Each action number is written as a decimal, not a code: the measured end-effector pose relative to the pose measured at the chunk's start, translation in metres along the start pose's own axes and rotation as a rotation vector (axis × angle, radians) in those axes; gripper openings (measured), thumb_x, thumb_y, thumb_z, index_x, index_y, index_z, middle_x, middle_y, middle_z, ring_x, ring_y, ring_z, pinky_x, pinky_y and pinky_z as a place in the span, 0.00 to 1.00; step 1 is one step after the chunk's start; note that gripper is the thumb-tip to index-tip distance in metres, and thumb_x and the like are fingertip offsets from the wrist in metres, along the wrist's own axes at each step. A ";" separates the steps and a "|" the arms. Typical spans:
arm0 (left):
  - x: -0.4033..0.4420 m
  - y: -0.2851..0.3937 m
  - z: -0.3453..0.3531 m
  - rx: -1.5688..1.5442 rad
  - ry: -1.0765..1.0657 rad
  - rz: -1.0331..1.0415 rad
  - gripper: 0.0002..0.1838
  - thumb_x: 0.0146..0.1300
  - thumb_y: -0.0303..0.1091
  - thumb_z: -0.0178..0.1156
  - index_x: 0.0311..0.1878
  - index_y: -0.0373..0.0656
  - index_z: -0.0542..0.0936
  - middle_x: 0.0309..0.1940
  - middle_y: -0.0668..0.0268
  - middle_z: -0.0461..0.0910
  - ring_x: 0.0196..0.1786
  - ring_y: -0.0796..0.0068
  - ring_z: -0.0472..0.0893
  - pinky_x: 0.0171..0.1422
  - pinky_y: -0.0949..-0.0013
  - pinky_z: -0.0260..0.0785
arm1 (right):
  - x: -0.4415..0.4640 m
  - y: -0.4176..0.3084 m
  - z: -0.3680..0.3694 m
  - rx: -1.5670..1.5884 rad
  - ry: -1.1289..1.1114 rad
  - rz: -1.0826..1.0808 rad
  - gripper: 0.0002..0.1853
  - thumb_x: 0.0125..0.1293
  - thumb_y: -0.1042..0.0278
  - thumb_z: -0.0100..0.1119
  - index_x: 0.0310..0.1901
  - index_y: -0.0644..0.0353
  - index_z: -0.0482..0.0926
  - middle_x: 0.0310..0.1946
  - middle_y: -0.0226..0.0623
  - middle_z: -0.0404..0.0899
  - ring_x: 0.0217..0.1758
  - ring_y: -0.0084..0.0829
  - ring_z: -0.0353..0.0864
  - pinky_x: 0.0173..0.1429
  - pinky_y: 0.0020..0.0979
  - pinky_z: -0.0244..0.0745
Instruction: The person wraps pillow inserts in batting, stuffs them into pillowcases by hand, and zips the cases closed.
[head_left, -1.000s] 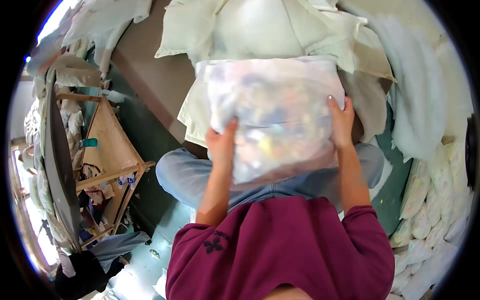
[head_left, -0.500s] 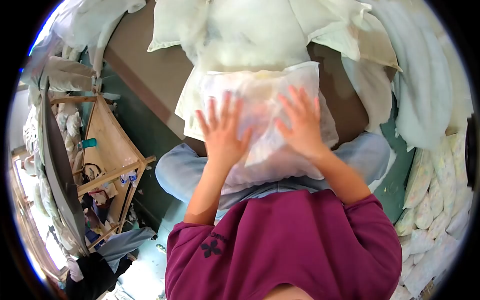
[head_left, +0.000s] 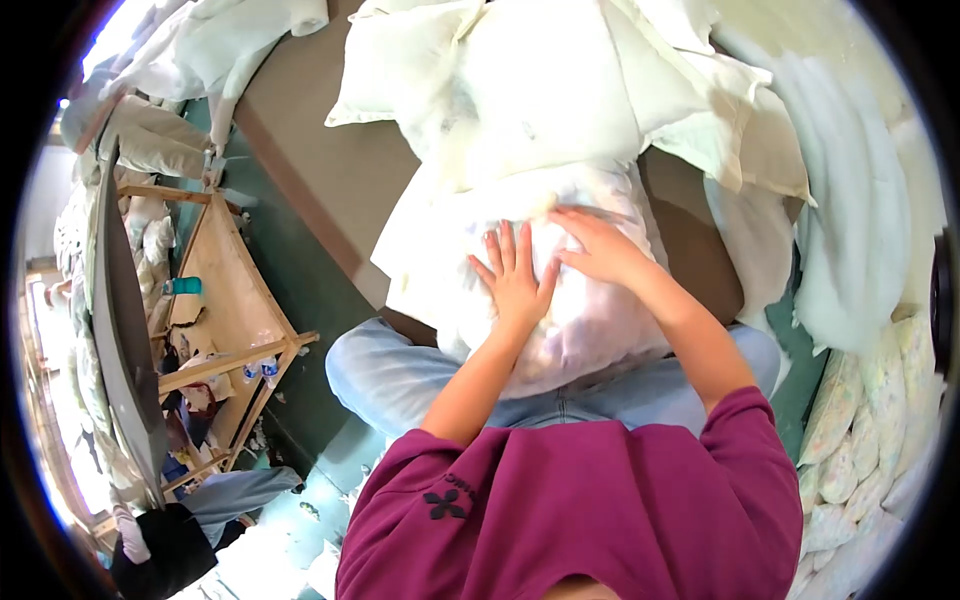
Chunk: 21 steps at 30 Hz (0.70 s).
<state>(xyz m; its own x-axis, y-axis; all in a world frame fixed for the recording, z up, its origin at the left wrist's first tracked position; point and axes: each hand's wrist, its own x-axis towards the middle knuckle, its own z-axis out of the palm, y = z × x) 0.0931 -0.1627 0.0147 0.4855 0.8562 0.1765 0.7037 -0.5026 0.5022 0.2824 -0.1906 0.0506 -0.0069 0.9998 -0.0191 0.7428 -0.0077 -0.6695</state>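
A plump white pillow (head_left: 590,330) rests across my lap, with patches of coloured filling showing faintly through its thin cover. My left hand (head_left: 517,287) lies spread on top of it, fingers pointing away from me. To the right, my right hand (head_left: 608,252) also lies on the pillow, fingers stretched out and pointing left. Both hands press on the cover without gripping it. Just beyond them, white fluffy padding and cloth (head_left: 550,90) lie in a heap, with a white cushion-shaped piece (head_left: 400,60) at its left.
A brown board (head_left: 310,150) lies beneath the pile. White batting (head_left: 850,200) hangs at the right, above several stacked stuffed bags (head_left: 845,450). On the left stands a wooden frame (head_left: 235,290) with bottles and cloth in it. Another person's jeans leg (head_left: 240,500) shows at lower left.
My hands have come closer together on the pillow, the right one turning its fingers leftward. The flat white cloth under them now looks rounded and plump. The view has shifted slightly.
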 end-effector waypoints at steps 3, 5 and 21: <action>-0.024 -0.009 -0.027 -0.049 -0.046 0.098 0.35 0.63 0.50 0.55 0.71 0.45 0.64 0.74 0.51 0.55 0.76 0.44 0.51 0.74 0.34 0.25 | -0.019 -0.028 -0.053 0.032 -0.018 0.089 0.21 0.62 0.60 0.60 0.56 0.58 0.77 0.55 0.46 0.77 0.60 0.46 0.74 0.62 0.39 0.69; -0.022 -0.016 -0.047 -0.162 -0.024 0.124 0.35 0.62 0.47 0.56 0.70 0.43 0.65 0.73 0.49 0.58 0.75 0.46 0.56 0.75 0.38 0.31 | -0.018 -0.032 -0.073 0.095 0.138 0.115 0.18 0.62 0.61 0.61 0.51 0.60 0.79 0.49 0.45 0.81 0.53 0.45 0.78 0.58 0.38 0.72; 0.278 -0.223 -0.007 -0.866 0.107 -0.077 0.43 0.61 0.24 0.60 0.76 0.39 0.48 0.71 0.48 0.60 0.72 0.61 0.63 0.70 0.66 0.59 | 0.214 0.022 -0.160 -0.555 0.603 -0.029 0.27 0.63 0.70 0.57 0.65 0.48 0.69 0.56 0.37 0.76 0.56 0.41 0.76 0.57 0.39 0.73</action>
<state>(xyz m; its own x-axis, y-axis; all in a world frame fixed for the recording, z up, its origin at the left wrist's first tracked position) 0.0681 0.1883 -0.0425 0.3710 0.9125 0.1722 0.0702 -0.2125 0.9746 0.4045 0.0258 0.1503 0.2120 0.8392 0.5009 0.9722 -0.1288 -0.1957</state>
